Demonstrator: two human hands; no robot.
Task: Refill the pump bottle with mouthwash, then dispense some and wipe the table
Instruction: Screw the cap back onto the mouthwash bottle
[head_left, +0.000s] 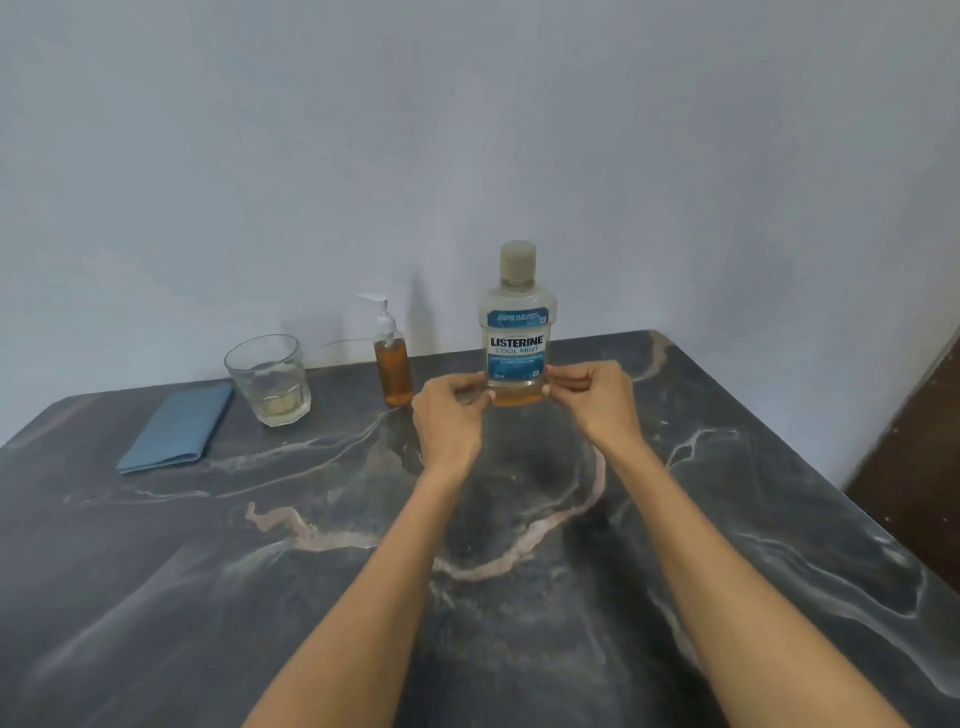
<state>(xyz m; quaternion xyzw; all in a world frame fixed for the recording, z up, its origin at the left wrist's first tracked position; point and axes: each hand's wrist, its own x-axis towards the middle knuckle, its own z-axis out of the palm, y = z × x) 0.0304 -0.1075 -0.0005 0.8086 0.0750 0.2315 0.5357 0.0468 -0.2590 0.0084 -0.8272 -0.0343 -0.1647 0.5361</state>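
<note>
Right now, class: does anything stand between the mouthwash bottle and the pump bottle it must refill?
Nothing visible does: only bare table separates the mouthwash bottle from the pump bottle, though both remain capped.

Dark grey marble-veined table (208, 597); blue folded cloth (174, 431) at ten o'clock; amber pump bottle (393, 376); blue-labelled Listerine bottle (517, 332).

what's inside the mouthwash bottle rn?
A shallow layer of amber liquid at the bottom of the mouthwash bottle; clear above the label. The label hides the middle. Cap is on. Left hand and right hand pinch its base.
</note>
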